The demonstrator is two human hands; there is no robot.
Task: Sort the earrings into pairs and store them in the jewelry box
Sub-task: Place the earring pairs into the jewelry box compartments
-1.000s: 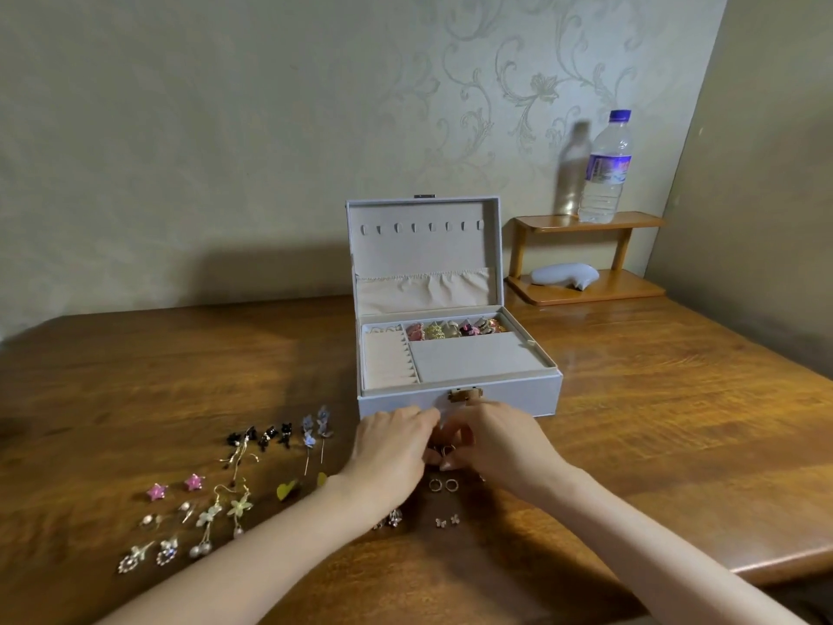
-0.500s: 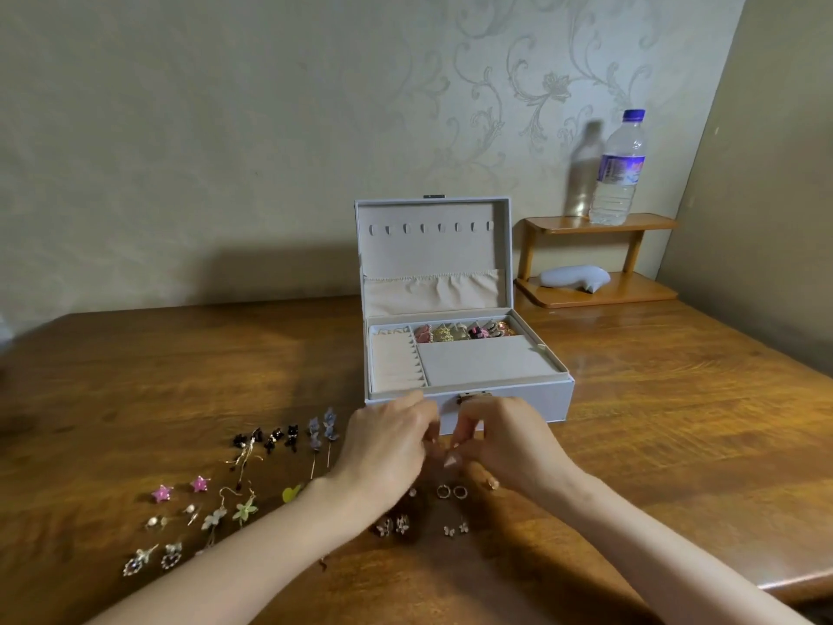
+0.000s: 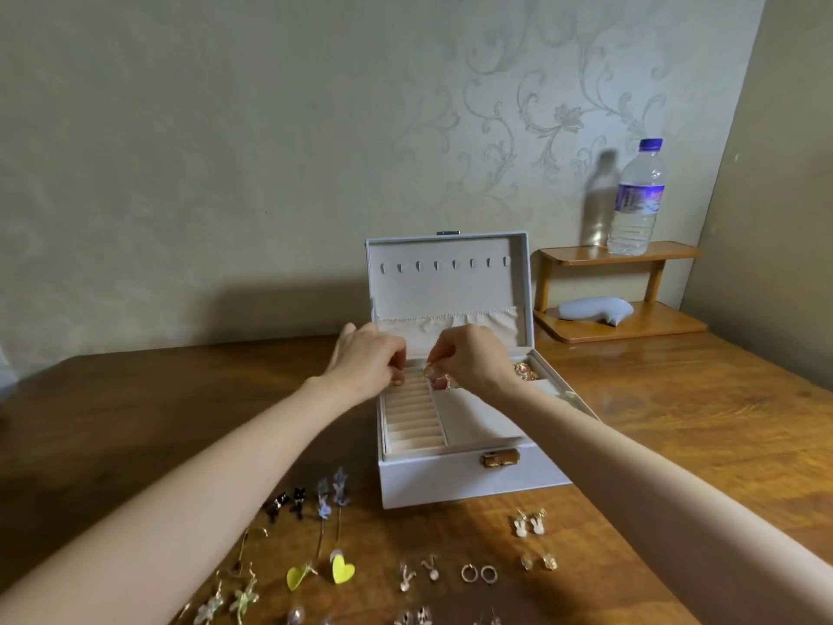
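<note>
A brown wooden desk [image 3: 685,426] carries a small two-tier wooden shelf [image 3: 581,255] at its far right corner. On the shelf's top board stands a clear water bottle [image 3: 637,205] with a blue cap and label, upright. On its lower board lies a pale grey rounded object [image 3: 594,309]. Behind the shelf rises a wall [image 3: 270,151] papered with floral scrolls.

Both hands have left the counter in front of the jewelry box [image 3: 450,487] and now reach over its open tray. The left hand [image 3: 369,358] and right hand [image 3: 471,360] are at the far end of the padded slot rows [image 3: 412,415]. The left fingers [image 3: 396,369] pinch a gold earring [image 3: 399,381], and the right hand pinches a second gold earring [image 3: 427,367]. The head camera has come closer to the box.
</note>
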